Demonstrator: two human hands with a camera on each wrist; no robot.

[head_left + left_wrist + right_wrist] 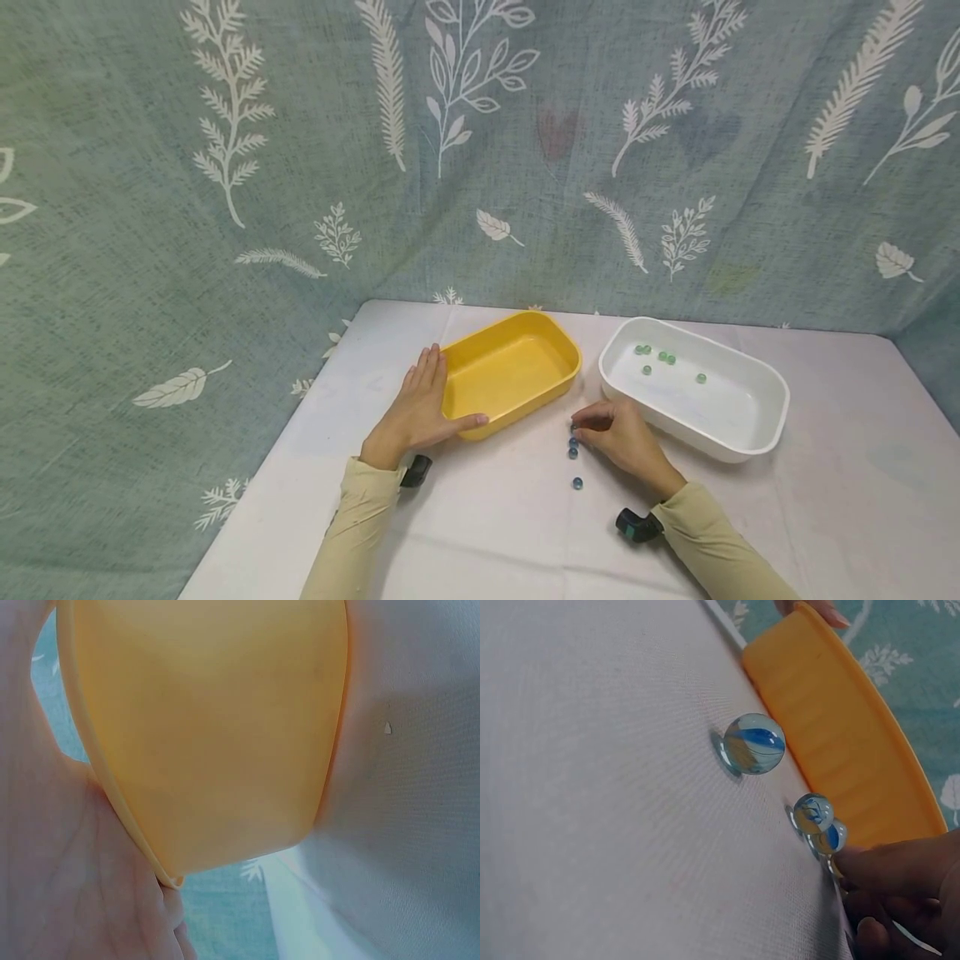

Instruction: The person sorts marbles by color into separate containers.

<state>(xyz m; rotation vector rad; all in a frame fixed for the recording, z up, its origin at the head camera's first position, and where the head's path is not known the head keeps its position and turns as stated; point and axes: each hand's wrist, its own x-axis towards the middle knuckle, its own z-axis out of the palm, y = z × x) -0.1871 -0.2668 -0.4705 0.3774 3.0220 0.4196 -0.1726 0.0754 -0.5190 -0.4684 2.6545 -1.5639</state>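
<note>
My left hand [420, 408] rests on the left end of a yellow tray [513, 371], its fingers straight along the rim and the thumb by the front corner. In the left wrist view the palm lies against the edge of the tray [210, 735]. Between the two trays, my right hand [626, 437] pinches a blue marble [574, 426] at the table top, thumb and forefinger partly covering it. Close by these fingertips sit two blue marbles [573, 452] in a short row. Another clear marble with a blue swirl [754, 744] lies apart, nearer to me.
To the right stands a white tray [712, 412] holding several green marbles [647, 370]. A white cloth [480, 533] covers the table. Behind it hangs a green patterned curtain [525, 208]. Each wrist carries a small black camera [639, 526].
</note>
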